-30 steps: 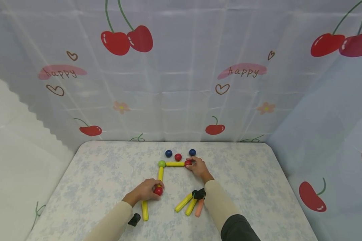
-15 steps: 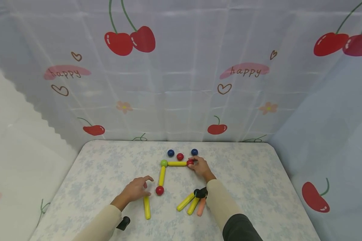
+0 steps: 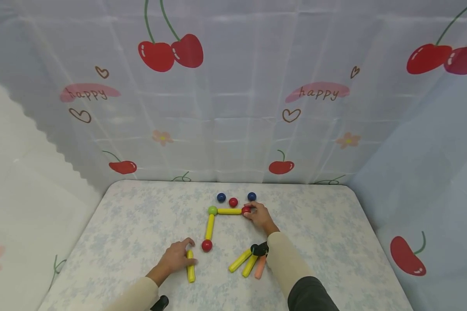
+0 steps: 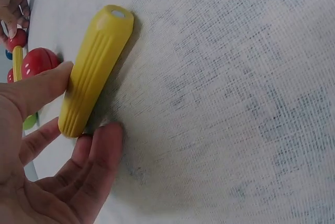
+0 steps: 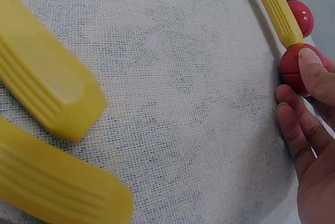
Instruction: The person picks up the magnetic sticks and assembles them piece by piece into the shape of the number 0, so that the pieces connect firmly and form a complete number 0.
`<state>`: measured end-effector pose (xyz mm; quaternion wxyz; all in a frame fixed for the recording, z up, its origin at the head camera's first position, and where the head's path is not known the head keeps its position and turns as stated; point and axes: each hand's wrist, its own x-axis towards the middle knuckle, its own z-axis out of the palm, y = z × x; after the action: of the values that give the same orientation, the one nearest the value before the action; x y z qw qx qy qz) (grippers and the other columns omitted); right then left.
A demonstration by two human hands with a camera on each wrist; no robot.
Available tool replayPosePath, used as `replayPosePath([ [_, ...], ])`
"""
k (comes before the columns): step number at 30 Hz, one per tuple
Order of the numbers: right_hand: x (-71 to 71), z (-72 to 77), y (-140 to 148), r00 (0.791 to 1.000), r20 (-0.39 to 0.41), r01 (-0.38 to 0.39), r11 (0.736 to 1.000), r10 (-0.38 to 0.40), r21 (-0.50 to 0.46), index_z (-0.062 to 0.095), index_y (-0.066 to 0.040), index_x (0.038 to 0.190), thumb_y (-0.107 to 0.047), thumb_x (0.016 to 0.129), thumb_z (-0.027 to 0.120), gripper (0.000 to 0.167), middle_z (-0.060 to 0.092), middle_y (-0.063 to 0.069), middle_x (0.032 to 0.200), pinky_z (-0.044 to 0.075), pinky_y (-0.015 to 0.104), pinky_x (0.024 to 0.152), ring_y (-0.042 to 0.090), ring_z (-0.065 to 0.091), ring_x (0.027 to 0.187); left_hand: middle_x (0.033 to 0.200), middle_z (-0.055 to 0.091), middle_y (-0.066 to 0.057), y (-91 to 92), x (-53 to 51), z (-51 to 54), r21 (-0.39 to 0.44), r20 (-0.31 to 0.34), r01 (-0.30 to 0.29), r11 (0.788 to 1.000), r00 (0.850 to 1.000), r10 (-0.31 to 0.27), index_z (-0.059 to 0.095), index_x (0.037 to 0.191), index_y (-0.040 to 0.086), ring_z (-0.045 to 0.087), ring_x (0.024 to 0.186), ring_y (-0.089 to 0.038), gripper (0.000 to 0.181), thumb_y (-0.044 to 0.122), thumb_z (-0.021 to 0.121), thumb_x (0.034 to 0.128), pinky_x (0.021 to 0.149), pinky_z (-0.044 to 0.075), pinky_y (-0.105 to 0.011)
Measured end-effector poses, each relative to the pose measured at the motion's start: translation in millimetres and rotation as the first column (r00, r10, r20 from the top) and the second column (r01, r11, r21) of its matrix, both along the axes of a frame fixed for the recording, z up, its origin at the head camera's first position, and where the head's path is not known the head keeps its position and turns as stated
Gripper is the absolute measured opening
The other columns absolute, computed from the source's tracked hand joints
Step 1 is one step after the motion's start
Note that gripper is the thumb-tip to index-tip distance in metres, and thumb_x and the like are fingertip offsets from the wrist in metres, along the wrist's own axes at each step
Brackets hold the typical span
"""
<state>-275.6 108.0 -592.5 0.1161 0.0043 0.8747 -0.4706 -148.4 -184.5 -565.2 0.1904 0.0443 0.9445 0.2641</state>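
Note:
In the head view, the left hand (image 3: 174,258) is around the upper part of a loose yellow stick (image 3: 191,274). The left wrist view has one digit of this hand (image 4: 31,166) against the stick's side (image 4: 97,67), other fingers parted near its lower end. The right hand (image 3: 260,217) pinches a red ball (image 3: 246,210) at the right end of a horizontal yellow stick (image 3: 229,211). That stick meets a green ball (image 3: 212,210), from which another yellow stick (image 3: 209,227) runs down to a second red ball (image 3: 207,245).
Two blue balls (image 3: 221,198) and a red ball (image 3: 233,202) lie behind the horizontal stick. Two yellow sticks (image 3: 239,261) and an orange one (image 3: 260,268) lie beside the right forearm, their upper ends partly hidden by a black wrist device (image 3: 260,249).
The left hand has let go of the lower red ball, moved left and come down around the loose yellow stick. The right hand keeps its hold on its red ball.

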Motion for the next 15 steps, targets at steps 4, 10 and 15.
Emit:
replayPosePath([
  [4,1.2,1.8,-1.0,1.000,-0.009,-0.008,1.000,0.008,0.002,0.065,-0.008,0.117,-0.010,0.090,0.068,0.028,0.064,0.010,0.112,0.046,0.028,0.066,0.015,0.052,0.071,0.074,0.051,-0.001,1.6,1.7,-2.5,0.024,-0.011,-0.007,1.000,1.000,0.007,0.057,0.103,0.009,0.046,0.064,-0.014,0.035,0.017,0.079,0.0776,0.057,0.040,-0.027],
  [10,1.4,2.7,-1.6,1.000,-0.010,-0.010,1.000,0.010,0.012,0.065,-0.008,0.117,-0.010,0.090,0.068,0.028,0.065,0.010,0.113,0.045,0.028,0.067,0.016,0.051,0.072,0.075,0.055,-0.002,0.5,3.1,-5.3,0.084,-0.004,-0.048,0.995,0.999,0.049,0.059,0.099,0.007,0.049,0.064,-0.014,0.028,0.008,0.077,0.0774,0.058,0.044,-0.028],
  [15,1.7,1.7,-1.5,1.000,-0.006,-0.005,1.000,0.005,0.015,0.065,-0.008,0.117,-0.011,0.090,0.068,0.028,0.064,0.010,0.114,0.044,0.028,0.067,0.016,0.051,0.074,0.078,0.058,-0.004,-2.0,2.7,-7.3,0.137,0.045,-0.099,0.986,0.995,0.094,0.061,0.100,0.007,0.052,0.065,-0.015,0.025,0.004,0.073,0.0778,0.059,0.046,-0.030],
])
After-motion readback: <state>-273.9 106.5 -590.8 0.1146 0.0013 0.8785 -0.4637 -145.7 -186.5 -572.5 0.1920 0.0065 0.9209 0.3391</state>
